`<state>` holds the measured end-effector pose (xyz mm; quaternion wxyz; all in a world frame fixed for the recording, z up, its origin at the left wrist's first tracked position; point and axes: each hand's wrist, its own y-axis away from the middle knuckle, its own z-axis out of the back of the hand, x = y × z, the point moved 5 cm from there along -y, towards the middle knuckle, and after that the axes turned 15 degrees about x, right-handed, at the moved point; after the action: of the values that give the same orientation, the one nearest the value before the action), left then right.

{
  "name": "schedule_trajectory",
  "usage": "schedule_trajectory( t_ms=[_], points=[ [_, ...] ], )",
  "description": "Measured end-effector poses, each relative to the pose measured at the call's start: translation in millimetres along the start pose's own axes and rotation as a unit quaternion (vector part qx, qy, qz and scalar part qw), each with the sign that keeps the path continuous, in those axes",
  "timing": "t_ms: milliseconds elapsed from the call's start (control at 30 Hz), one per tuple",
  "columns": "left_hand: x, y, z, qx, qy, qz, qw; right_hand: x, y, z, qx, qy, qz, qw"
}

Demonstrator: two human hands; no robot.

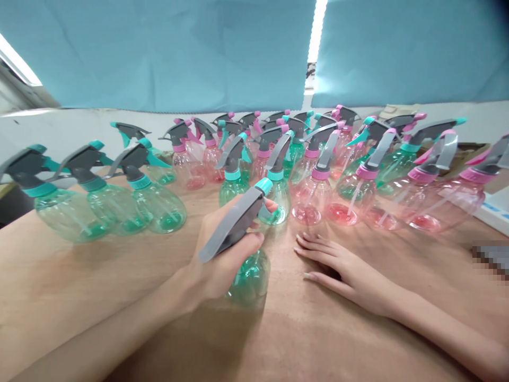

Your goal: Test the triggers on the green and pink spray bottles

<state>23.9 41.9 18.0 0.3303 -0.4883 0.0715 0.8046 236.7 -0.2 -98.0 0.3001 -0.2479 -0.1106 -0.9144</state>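
Note:
My left hand [222, 254] is wrapped round the neck of a green spray bottle [249, 278], just in front of me at the middle of the table. Its grey trigger head tilts up and away, with a turquoise nozzle; the fingers on its far side are partly hidden. To the right, my right hand [342, 262] lies on the tabletop with fingers stretched out, holding nothing. Just beyond those fingertips stands a pink spray bottle [311, 199]. Another green spray bottle [275, 199] is behind the held one.
Three green spray bottles [159, 207] stand in a row on the left of the wooden table [310, 339]. Several pink and green ones crowd the back and right, including a pink bottle [445, 204]. A blue sheet [178, 53] hangs behind. A white object [495, 209] is at the right edge.

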Motion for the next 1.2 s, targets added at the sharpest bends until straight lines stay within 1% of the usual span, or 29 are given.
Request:
schedule_trajectory(
  t_ms=[133, 233, 367, 500, 567, 800, 900, 1000, 1100, 1200],
  points=[
    [0.4, -1.0, -0.3, 0.018, 0.023, -0.002, 1.000, -0.4, 0.2, 0.0, -0.004, -0.005, 0.002, 1.000],
    [0.4, -1.6, 0.7, 0.016, 0.042, -0.012, 0.999, -0.5, 0.2, -0.3, -0.006, -0.006, 0.008, 1.000],
    [0.6, -2.6, 1.3, 0.030, 0.014, -0.008, 0.999, -0.9, 0.2, -0.7, -0.004, 0.003, 0.004, 1.000],
    [-3.9, -2.6, 3.1, 0.025, -0.012, -0.036, 0.999, -0.8, 0.2, -1.1, 0.004, 0.007, -0.001, 1.000],
    [-5.4, -2.2, 3.8, 0.016, -0.012, -0.041, 0.999, -0.6, 0.2, -0.9, 0.003, 0.006, -0.001, 1.000],
    [-5.9, -1.3, 4.2, 0.021, 0.007, -0.043, 0.999, -1.5, -0.3, -1.5, 0.005, 0.009, -0.002, 1.000],
    [-4.1, -2.0, 3.7, 0.030, -0.001, -0.033, 0.999, -1.8, -0.2, -1.5, 0.002, 0.006, -0.001, 1.000],
    [-2.5, -2.6, 2.5, 0.018, -0.018, -0.018, 0.999, -1.9, -0.3, -1.9, 0.005, 0.010, -0.001, 1.000],
    [-1.0, -2.7, 0.2, 0.001, -0.010, -0.003, 1.000, -2.0, -0.6, -2.1, 0.009, 0.017, -0.004, 1.000],
    [0.3, -2.7, -2.8, 0.007, 0.006, 0.012, 1.000, -2.0, -0.7, -1.8, 0.010, 0.020, -0.008, 1.000]
  ],
)
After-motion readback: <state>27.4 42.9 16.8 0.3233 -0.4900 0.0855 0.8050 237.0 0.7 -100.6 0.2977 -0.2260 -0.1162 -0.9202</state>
